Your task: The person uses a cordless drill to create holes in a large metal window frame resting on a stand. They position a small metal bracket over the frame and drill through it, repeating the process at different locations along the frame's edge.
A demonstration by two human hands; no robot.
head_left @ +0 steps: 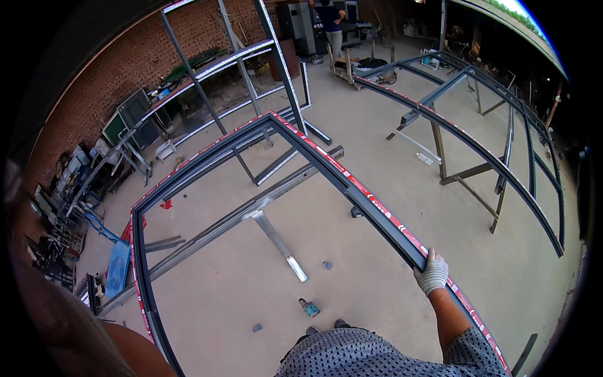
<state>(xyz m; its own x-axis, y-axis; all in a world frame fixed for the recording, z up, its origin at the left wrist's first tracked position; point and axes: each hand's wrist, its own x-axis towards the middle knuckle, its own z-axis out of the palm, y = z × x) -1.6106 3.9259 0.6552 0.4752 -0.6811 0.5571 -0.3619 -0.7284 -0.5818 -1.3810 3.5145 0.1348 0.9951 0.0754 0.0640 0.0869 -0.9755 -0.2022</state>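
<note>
One gloved right hand (431,273), one dark window frame (326,164)

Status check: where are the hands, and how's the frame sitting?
Right hand, gloved, gripping the dark frame on its right rail. Left hand out of view. Frame held up above the concrete floor; small teal tool lies below.

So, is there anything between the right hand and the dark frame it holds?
No. The gloved right hand already rests directly on the right rail of the dark frame, with only the glove between them. The left hand is not in view.
</note>
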